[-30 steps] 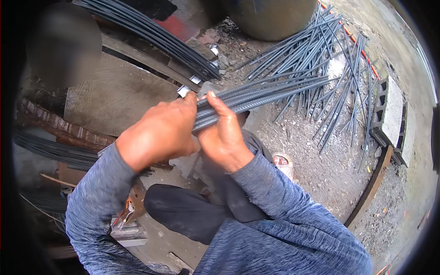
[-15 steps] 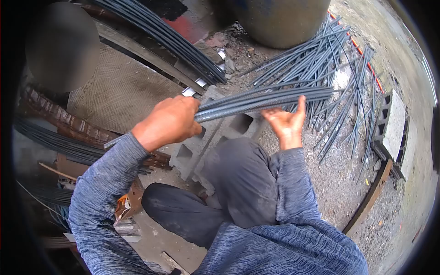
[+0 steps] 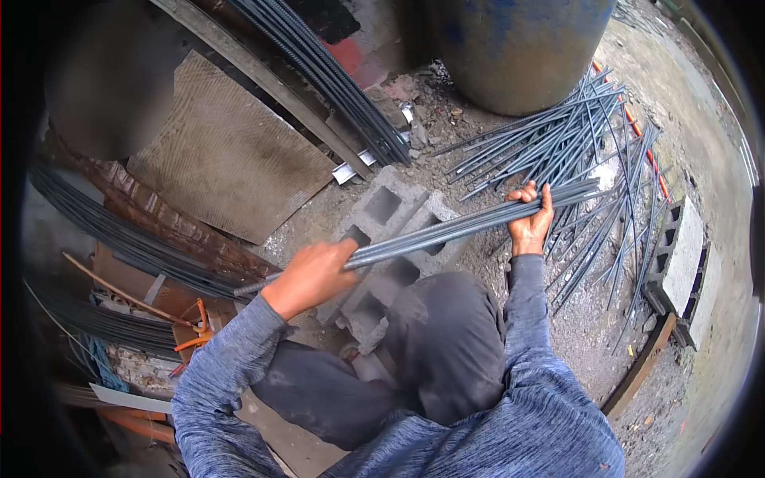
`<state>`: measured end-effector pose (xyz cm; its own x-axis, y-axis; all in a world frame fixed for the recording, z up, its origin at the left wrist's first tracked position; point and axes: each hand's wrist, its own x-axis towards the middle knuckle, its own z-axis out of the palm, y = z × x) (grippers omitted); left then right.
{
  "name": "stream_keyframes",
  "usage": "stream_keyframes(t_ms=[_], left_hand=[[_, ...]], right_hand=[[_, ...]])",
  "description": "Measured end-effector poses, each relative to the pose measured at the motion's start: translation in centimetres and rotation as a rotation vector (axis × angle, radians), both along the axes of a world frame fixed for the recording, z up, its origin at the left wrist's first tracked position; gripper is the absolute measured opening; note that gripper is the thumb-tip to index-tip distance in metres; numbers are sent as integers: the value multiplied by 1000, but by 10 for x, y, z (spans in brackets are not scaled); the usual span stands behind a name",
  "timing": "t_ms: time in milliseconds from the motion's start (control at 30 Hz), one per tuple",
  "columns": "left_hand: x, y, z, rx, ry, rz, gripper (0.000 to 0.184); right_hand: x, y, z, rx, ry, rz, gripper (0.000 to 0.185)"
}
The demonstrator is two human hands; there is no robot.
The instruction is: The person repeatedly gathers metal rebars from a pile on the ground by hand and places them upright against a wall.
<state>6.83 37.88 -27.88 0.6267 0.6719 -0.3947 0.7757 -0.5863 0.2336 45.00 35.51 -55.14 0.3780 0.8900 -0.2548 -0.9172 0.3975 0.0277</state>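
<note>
A bundle of rebar rods [image 3: 446, 229] runs slanting across in front of me, its right end higher in view. My left hand [image 3: 309, 275] is closed round its left part, and a rod end sticks out behind the wrist. Near the other end, the fingers of my right hand [image 3: 530, 221] curl over the rods, with the palm beneath. Below the bundle, hollow concrete blocks [image 3: 373, 307] lie by my knees. Just past my right hand, a loose pile of cut rebar [image 3: 550, 151] spreads over the ground.
A large barrel [image 3: 526, 56] stands behind the pile. Long rebar [image 3: 327, 72] lies at upper left beside a textured board [image 3: 231, 151]. More rods [image 3: 119, 227] lie at left, near an orange-handled tool [image 3: 194, 334]. Concrete blocks [image 3: 676, 247] and a wooden plank [image 3: 641, 370] are at right.
My right hand was open under the bundle and has closed round it. The view has shifted, so the surroundings appear lower and further right.
</note>
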Motion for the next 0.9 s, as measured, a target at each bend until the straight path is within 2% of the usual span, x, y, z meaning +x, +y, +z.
stream_keyframes(t_ms=[67, 200, 333, 400, 500, 533, 567, 633, 667, 733, 833, 867, 900], left_hand=[[-28, 1, -14, -82, -126, 77, 28], [-42, -4, -20, -157, -260, 226, 29], [-26, 14, -4, -19, -400, 165, 27], [-11, 35, 0, 129, -530, 108, 25], [21, 77, 6, 206, -629, 72, 23], [34, 91, 9, 263, -655, 18, 27], [47, 103, 11, 319, -679, -37, 32], [69, 130, -9, 488, -730, -69, 42], [76, 136, -16, 571, -752, -87, 47], [80, 127, -8, 497, -720, 12, 56], [62, 101, 10, 295, -672, 101, 62], [47, 89, 16, 213, -654, 123, 63], [31, 77, 23, 155, -635, 151, 62]], right_hand=[[-12, -3, 53, 41, 12, 23, 25], [-17, 1, 143, 154, -301, -76, 23], [-1, 2, 244, 455, -547, -163, 21], [14, -2, 293, 582, -678, -156, 20], [34, -9, 361, 649, -912, -164, 18], [37, -11, 381, 689, -943, -139, 18], [33, -13, 399, 620, -1026, -226, 19], [20, -16, 418, 576, -1158, -317, 17], [2, -11, 425, 417, -1158, -459, 17], [-35, 2, 435, 86, -1125, -738, 19], [-19, 20, 406, 439, -1236, -452, 21], [-28, 30, 399, 409, -1256, -491, 19], [-46, 39, 394, 272, -1287, -552, 15]])
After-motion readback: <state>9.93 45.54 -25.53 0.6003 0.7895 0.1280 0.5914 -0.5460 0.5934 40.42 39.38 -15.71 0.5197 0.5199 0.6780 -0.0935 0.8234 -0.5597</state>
